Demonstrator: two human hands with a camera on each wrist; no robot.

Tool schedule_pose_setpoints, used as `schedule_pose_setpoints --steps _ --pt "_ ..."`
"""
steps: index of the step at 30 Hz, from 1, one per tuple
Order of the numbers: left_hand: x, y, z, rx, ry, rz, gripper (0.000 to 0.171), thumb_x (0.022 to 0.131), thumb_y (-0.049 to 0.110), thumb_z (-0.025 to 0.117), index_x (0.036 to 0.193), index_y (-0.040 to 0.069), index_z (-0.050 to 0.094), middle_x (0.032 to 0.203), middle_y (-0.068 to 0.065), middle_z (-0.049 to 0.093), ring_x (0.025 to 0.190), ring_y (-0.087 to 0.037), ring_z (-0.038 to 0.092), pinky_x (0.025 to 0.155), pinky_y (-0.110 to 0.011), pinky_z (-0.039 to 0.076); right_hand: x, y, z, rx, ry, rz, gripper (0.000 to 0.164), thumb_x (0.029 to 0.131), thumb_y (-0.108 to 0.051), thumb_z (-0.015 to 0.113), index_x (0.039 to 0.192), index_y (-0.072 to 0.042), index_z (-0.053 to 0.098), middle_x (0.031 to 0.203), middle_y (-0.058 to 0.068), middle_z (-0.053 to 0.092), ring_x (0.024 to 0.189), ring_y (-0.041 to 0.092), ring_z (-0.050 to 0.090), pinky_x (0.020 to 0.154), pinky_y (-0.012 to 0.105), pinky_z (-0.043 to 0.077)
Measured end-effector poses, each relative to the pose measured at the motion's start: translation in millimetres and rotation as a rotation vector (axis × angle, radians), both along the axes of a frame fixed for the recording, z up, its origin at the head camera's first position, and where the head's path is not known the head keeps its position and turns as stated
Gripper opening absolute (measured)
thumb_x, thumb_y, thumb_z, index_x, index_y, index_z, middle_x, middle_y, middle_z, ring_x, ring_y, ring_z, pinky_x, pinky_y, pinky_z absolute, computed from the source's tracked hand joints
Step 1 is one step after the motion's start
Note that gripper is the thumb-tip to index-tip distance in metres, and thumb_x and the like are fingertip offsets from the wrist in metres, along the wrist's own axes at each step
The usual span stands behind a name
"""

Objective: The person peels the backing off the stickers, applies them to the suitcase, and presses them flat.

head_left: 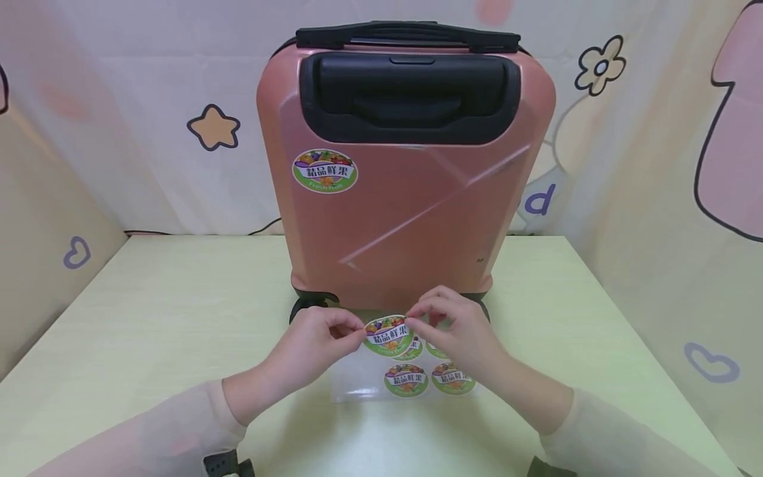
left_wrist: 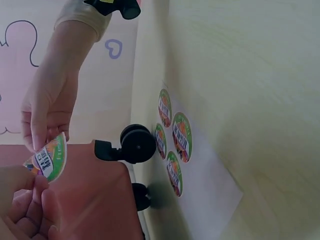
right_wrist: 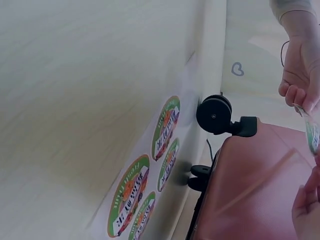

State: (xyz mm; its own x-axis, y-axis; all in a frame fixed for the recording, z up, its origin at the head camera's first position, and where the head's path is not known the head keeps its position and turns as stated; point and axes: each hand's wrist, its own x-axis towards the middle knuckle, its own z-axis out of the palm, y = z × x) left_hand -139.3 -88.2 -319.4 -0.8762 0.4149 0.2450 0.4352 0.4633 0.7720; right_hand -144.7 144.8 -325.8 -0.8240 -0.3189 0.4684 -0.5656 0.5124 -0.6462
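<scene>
Between my two hands an oval fruit sticker (head_left: 389, 335) is held up above the table, tilted, in front of the suitcase. My left hand (head_left: 318, 344) pinches its left end with thumb and forefinger. At its upper right edge my right hand (head_left: 461, 331) pinches it the same way. Below lies the sticker sheet (head_left: 360, 381), with several matching oval stickers (left_wrist: 182, 136) on its right part and a bare left part. A pink suitcase (head_left: 393, 225) stands upright behind the hands, bearing one such sticker (head_left: 324, 171) at its upper left.
The suitcase has a black handle recess (head_left: 411, 96) near its top and black wheels (left_wrist: 138, 143) on the table (head_left: 179, 318). A patterned curtain (head_left: 149, 119) hangs behind and at both sides. A thin dark cable (head_left: 265, 226) runs along the table's back edge.
</scene>
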Motion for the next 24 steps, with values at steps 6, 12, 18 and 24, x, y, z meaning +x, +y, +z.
schedule_pose_setpoints --steps 6,12,18,24 --pt "-7.2 -0.2 7.6 -0.056 0.087 0.055 0.005 0.082 0.007 0.069 0.084 0.008 0.073 0.074 0.005 0.066 0.066 -0.006 0.057 0.062 -0.023 0.050 0.5 -0.3 5.1 -0.006 0.058 0.048 0.010 0.077 -0.002 0.073 0.080 -0.011 0.068 0.082 -0.009 0.058 0.068 0.009 0.051 0.063 0.025 0.049" --pt "-17.1 -3.3 21.4 -0.106 0.153 0.129 0.013 0.083 0.011 0.069 0.095 0.006 0.073 0.077 0.003 0.067 0.066 -0.007 0.059 0.063 -0.026 0.049 -1.5 -1.0 12.8 -0.029 0.190 0.100 0.015 0.075 0.004 0.072 0.078 -0.010 0.066 0.081 -0.006 0.058 0.065 0.008 0.050 0.058 0.021 0.047" --pt "-26.3 -10.4 47.2 -0.165 0.467 0.179 0.024 0.086 0.013 0.065 0.109 0.004 0.067 0.085 -0.002 0.066 0.072 -0.014 0.059 0.062 -0.028 0.049 -9.2 11.1 32.1 -0.103 0.121 0.050 0.010 0.079 0.005 0.068 0.082 -0.003 0.065 0.083 -0.001 0.057 0.068 0.011 0.052 0.060 0.020 0.047" --pt "-39.4 -7.0 77.0 -0.203 0.954 0.145 0.026 0.084 0.015 0.067 0.107 0.004 0.068 0.103 -0.011 0.064 0.096 -0.026 0.057 0.080 -0.038 0.046 -21.6 19.9 54.9 -0.149 -0.077 0.014 0.005 0.086 -0.003 0.064 0.090 0.000 0.062 0.088 0.005 0.056 0.075 0.018 0.052 0.064 0.019 0.047"
